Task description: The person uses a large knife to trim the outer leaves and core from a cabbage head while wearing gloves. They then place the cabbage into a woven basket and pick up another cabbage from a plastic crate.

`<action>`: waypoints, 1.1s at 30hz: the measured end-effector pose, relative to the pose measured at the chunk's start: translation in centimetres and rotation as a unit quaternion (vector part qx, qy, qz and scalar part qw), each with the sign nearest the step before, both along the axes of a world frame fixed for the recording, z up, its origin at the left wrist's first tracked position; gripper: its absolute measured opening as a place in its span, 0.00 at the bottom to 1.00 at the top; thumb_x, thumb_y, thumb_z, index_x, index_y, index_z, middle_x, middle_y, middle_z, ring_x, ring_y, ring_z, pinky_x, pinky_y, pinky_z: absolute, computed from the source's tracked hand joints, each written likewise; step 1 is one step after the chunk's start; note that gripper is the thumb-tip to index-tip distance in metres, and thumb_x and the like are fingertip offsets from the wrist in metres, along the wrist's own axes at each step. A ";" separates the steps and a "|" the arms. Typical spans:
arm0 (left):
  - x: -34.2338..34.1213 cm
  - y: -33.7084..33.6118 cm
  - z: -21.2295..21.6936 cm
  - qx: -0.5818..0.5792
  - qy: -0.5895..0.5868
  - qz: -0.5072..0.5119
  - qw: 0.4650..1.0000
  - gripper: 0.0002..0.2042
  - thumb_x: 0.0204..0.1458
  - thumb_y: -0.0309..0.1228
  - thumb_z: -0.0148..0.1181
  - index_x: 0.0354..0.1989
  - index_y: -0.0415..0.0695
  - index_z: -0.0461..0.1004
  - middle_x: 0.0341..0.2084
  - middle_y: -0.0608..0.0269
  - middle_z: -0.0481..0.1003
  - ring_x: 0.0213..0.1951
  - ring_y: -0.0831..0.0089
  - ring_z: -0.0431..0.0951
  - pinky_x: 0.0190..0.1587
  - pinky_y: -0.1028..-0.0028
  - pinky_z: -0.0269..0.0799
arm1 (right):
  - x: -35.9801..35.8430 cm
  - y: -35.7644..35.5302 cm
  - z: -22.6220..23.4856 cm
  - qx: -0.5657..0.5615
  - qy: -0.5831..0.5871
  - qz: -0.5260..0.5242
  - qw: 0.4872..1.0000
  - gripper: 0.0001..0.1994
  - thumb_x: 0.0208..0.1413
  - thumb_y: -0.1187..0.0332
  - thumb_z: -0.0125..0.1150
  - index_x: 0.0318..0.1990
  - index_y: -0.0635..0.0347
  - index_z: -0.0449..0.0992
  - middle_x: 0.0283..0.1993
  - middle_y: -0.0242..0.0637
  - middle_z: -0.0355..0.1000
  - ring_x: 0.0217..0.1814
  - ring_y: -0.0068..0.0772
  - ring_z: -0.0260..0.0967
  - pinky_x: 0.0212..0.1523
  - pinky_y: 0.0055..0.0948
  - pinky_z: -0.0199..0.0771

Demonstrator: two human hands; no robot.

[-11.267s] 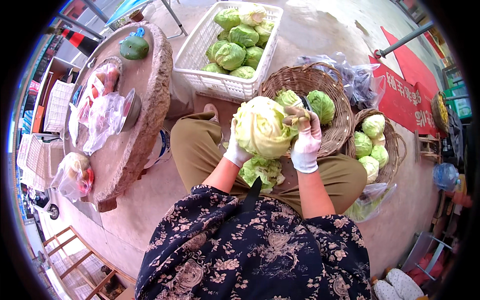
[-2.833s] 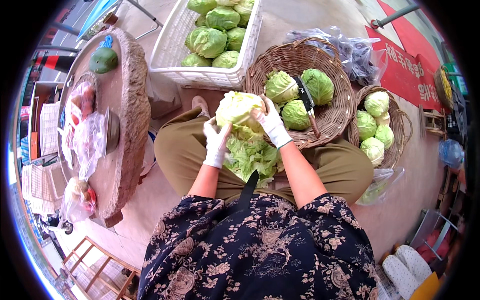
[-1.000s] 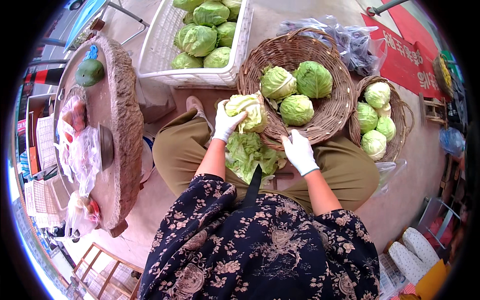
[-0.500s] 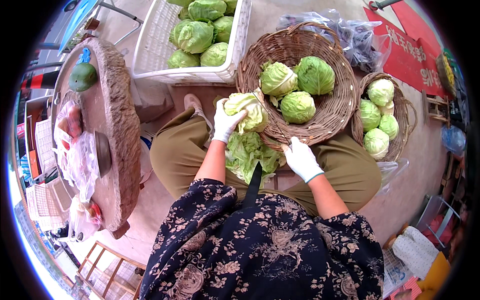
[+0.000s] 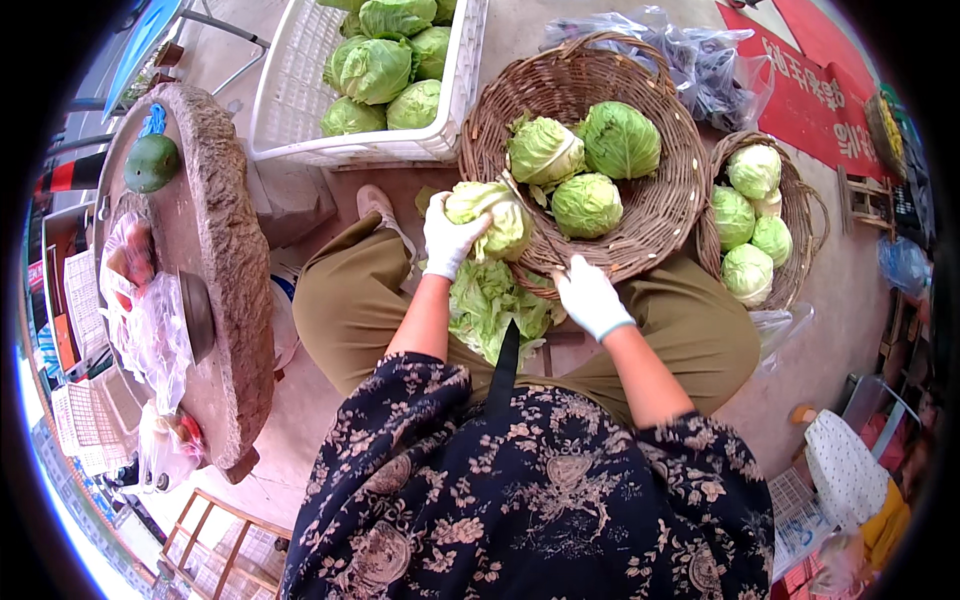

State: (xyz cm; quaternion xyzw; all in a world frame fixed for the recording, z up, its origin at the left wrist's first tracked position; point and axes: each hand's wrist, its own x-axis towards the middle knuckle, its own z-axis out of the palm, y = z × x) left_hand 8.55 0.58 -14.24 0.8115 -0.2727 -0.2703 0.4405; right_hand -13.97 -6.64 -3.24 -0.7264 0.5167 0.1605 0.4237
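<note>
Head view: the person sits with knees apart, and the left hand, in a white glove, grasps a pale cabbage from its left side, fingers wrapped over the top. The head is held above the lap at about 11 o'clock from the picture's middle, touching or just over the near rim of the large wicker basket; holding it there lets loose outer leaves drop onto the leaf pile between the thighs.

The right hand, also gloved, rests at the basket's near rim at about 1 o'clock, fingers curled lightly. A thin dark stick-like thing runs from it toward the held cabbage; whether it is a knife, and whether the fingers truly grip it, cannot be told.

Three trimmed heads lie in the large basket, close enough for the held one to join them. A smaller basket at 2 o'clock holds paler heads, kept apart. A white plastic crate at 11 o'clock carries darker, leafier cabbages within arm's reach.

The crate's far end is cut off by the picture's edge. The underside of the held cabbage is hidden by the glove. The bags on the stone slab at 9 o'clock blur too much to make out their contents.
</note>
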 end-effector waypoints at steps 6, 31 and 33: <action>-0.6 -0.5 -0.1 -0.008 -0.073 -0.010 0.997 0.33 0.31 0.38 0.76 0.46 0.37 0.68 0.39 0.54 0.74 0.41 0.68 0.76 0.47 0.71 0.72 | 3.8 -3.1 -4.0 -0.034 -0.026 0.008 0.999 0.18 0.58 0.56 0.50 0.42 0.66 0.68 0.43 0.61 0.72 0.48 0.62 0.69 0.50 0.50 0.68; 0.3 2.0 4.5 -0.353 0.464 -0.006 0.812 0.25 0.52 0.30 0.59 0.58 0.42 0.61 0.53 0.59 0.68 0.52 0.68 0.70 0.56 0.67 0.66 | -3.4 -3.7 -10.6 -0.342 0.123 -0.042 0.931 0.12 0.54 0.62 0.50 0.40 0.60 0.68 0.34 0.47 0.73 0.36 0.50 0.75 0.37 0.45 0.75; -1.0 2.5 6.2 -0.330 0.598 -0.004 0.730 0.26 0.54 0.34 0.57 0.61 0.42 0.60 0.57 0.56 0.66 0.56 0.64 0.69 0.58 0.64 0.66 | -4.1 -4.5 -11.2 -0.279 0.160 -0.038 0.946 0.13 0.54 0.63 0.50 0.43 0.60 0.70 0.41 0.48 0.71 0.45 0.51 0.72 0.44 0.48 0.71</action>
